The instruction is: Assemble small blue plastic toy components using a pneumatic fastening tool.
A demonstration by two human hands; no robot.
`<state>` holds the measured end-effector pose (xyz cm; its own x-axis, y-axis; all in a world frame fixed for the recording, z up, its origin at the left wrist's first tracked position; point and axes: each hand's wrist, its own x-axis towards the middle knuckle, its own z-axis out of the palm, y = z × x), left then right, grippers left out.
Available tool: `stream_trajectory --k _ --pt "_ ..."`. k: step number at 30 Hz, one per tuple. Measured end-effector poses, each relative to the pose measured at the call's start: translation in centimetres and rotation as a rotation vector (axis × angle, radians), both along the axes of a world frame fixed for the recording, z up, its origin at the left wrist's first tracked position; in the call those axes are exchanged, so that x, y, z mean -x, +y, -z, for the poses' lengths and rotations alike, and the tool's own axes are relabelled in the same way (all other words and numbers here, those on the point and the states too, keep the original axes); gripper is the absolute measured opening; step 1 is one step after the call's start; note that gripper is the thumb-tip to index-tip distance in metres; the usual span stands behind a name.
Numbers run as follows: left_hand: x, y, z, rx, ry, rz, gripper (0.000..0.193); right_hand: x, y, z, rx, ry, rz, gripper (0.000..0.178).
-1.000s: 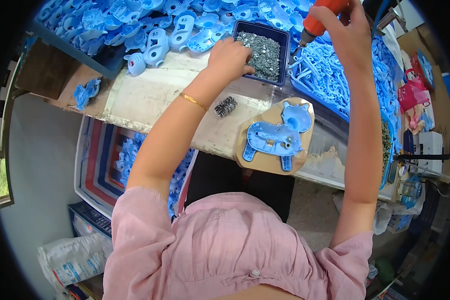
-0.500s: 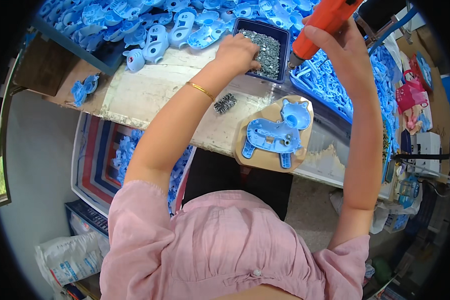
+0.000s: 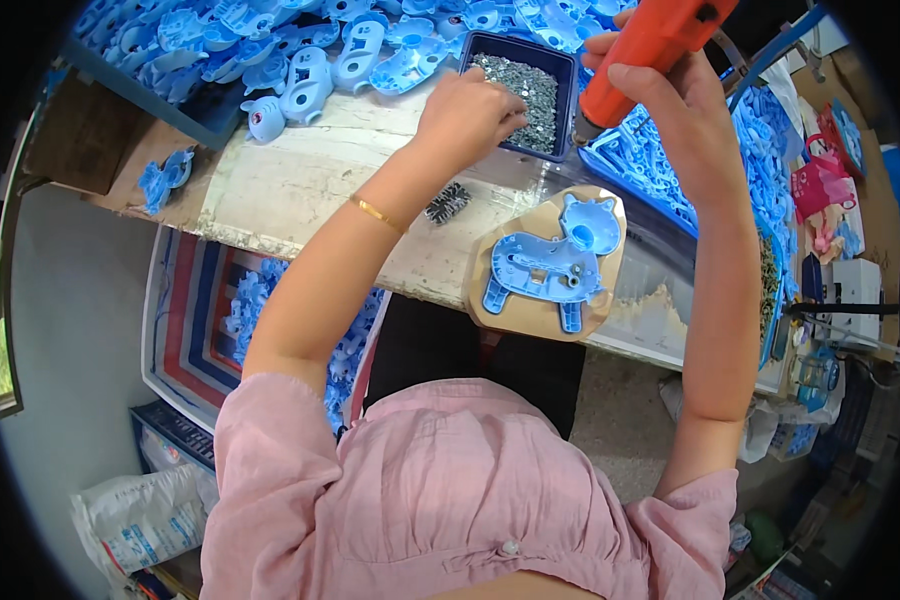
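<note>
My left hand (image 3: 467,112) is over the near left rim of a dark blue bin (image 3: 574,90) full of small silvery metal parts (image 3: 532,100) that look like screws. Its fingers are curled together, and whatever they pinch is too small to make out. My right hand (image 3: 686,95) grips an orange electric screwdriver (image 3: 638,70), tip pointing down beside the bin's right side. Below both hands, a light blue animal-shaped plastic shell (image 3: 542,268) lies hollow side up on a tan fixture block (image 3: 602,300). A small metal piece sits inside the shell near its right end.
Blue plastic shells (image 3: 305,85) are heaped along the back left. A tray of slim blue parts (image 3: 650,165) stands to the right. A small dark bristly block (image 3: 448,203) rests below my left wrist. A lined crate (image 3: 185,330) of blue parts stands below the table's left edge.
My left hand has drawn back slightly to the left and toward me from the metal parts, its fingers more closed. The screwdriver in my right hand has shifted only a little.
</note>
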<state>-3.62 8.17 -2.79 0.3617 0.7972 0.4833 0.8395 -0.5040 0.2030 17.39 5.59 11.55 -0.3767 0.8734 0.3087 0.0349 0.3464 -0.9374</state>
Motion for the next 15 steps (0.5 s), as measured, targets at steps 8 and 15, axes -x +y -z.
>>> stream_trajectory --k 8,15 --pt "-2.4 -6.6 -1.2 0.027 -0.179 0.238 0.024 2.2 -4.1 -0.2 0.242 0.325 0.039 0.041" --pt "-3.2 -9.0 -1.2 -0.194 -0.092 0.299 0.029 2.8 -5.4 0.7 0.171 0.276 0.139 0.037"
